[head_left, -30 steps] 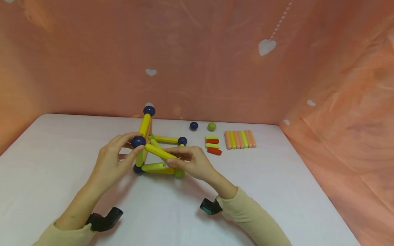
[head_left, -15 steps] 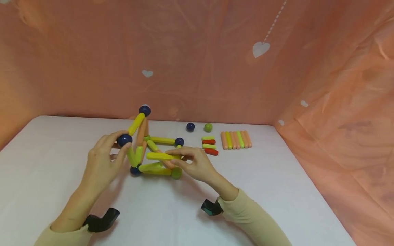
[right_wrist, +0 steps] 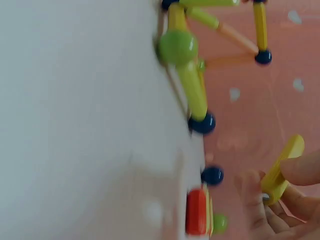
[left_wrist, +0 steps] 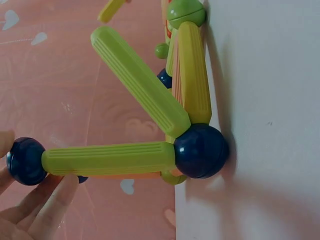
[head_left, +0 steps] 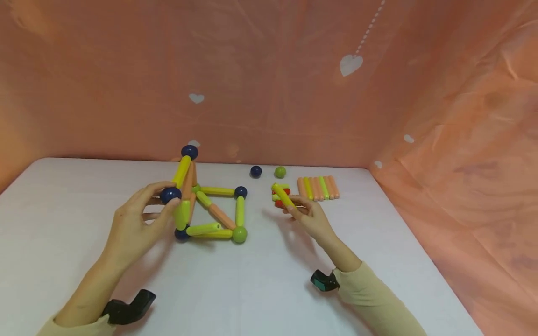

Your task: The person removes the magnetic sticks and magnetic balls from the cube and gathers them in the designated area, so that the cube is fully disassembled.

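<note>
My left hand (head_left: pixel 134 224) pinches a dark blue ball (head_left: pixel 170 195) at the upper front corner of a frame built of rods and balls. From that ball a yellow rod (head_left: pixel 182 171) runs back to another blue ball (head_left: pixel 190 152), and a green rod (left_wrist: pixel 110 158) drops to the lower blue ball (left_wrist: pixel 201 151). A second green rod (left_wrist: pixel 140 82) slants up from the lower ball, its far end free. Farther right, my right hand (head_left: pixel 313 219) holds a loose yellow rod (head_left: pixel 283 195) between thumb and fingers, above the short red and green rods (head_left: pixel 275 198), partly hiding them.
A row of peach, yellow and green rods (head_left: pixel 318 187) lies at the right. Near the table's back edge sit a loose blue ball (head_left: pixel 256 171) and a green ball (head_left: pixel 280 172). A peach-pink curtain (head_left: pixel 269 93) hangs behind the white table (head_left: pixel 260 289).
The yellow rod in my right hand came away from the blue ball and moved right, out over the short rods. My left hand has shifted left, still holding the ball.
</note>
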Demonstrator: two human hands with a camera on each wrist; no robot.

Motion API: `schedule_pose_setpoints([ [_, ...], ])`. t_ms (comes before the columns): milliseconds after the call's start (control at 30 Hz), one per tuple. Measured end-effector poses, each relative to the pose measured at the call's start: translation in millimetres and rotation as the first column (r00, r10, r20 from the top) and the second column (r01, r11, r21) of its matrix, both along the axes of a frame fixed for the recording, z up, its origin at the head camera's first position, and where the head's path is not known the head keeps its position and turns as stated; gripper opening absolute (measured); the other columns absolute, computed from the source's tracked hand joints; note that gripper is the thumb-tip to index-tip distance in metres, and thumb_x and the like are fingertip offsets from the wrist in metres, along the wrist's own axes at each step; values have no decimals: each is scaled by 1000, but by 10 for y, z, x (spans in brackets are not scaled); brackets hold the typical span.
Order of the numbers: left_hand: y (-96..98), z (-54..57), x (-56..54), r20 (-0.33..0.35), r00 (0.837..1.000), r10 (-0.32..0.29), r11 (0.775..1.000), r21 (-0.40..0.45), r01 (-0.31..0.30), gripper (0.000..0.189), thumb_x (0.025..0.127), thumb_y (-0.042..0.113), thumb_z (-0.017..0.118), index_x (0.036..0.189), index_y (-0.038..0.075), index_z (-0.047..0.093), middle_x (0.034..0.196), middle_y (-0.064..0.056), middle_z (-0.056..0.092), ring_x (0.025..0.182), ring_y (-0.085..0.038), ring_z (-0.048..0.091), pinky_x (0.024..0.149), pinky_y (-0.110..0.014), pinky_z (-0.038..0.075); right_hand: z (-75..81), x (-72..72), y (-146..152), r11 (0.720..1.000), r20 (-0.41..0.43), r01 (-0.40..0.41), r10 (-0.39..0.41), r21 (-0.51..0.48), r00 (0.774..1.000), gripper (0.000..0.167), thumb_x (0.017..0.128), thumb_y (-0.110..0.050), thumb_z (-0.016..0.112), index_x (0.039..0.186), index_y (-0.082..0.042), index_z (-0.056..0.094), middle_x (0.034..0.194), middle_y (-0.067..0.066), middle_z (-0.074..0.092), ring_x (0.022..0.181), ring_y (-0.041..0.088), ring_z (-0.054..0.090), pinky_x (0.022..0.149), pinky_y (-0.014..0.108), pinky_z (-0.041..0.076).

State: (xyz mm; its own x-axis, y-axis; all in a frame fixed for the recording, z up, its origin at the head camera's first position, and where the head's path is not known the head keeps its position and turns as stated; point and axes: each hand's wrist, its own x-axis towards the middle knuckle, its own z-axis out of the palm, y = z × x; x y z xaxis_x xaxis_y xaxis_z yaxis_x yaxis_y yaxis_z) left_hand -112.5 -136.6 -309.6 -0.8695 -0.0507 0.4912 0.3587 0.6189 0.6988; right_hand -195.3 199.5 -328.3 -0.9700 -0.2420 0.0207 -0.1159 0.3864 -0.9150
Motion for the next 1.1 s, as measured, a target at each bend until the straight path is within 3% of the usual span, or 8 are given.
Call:
schedule_pose_setpoints([
  [33,-16,-2,-2,5,1000,-10,1000,7,10,35,95,20,61,126,8,56,114,-17,63,102,-24,59,71,3,39,-9,-2,50,1000,21,24,-25,4,999,35,96,-7,54,129,6,53,118,27,62,107,39,61,87,40,54],
  [167,-70,-10,-9,36,998,-49,998,41,48,32,98,22,56,128,12,56,114,-20,65,100,5,56,72,1,41,-28,14,232,993,49,89,-93,75,994,38,95,-9,56,130,5,51,120,25,61,112,37,58,97,45,48],
  [300,-117,-6,-7,68,994,-80,996,52,76,32,99,22,52,131,14,53,115,-22,65,97,20,48,74,1,41,-48,21,388,981,24,99,-104,168,994,40,92,-13,59,127,4,55,117,22,63,109,30,59,94,39,47],
  [533,-129,16,-11,102,987,-124,991,51,120,34,99,21,53,133,13,50,116,-21,63,95,19,48,73,-2,44,-94,-27,594,980,69,70,-84,188,994,39,89,-13,63,120,10,56,106,21,66,86,13,65,75,22,51],
  [867,-106,19,-18,90,986,-142,989,65,136,34,99,18,53,132,12,51,111,-21,64,92,17,52,68,-9,51,-120,-114,697,969,169,67,-109,236,980,40,89,-11,64,119,14,55,100,20,67,73,8,63,70,23,54],
  [1100,-81,24,-32,110,983,-147,988,66,140,34,99,20,54,132,13,51,113,-20,64,94,17,51,67,-12,53,-130,-135,713,950,264,85,-169,301,950,43,85,-20,71,116,8,60,86,5,69,67,7,62,71,22,52],
])
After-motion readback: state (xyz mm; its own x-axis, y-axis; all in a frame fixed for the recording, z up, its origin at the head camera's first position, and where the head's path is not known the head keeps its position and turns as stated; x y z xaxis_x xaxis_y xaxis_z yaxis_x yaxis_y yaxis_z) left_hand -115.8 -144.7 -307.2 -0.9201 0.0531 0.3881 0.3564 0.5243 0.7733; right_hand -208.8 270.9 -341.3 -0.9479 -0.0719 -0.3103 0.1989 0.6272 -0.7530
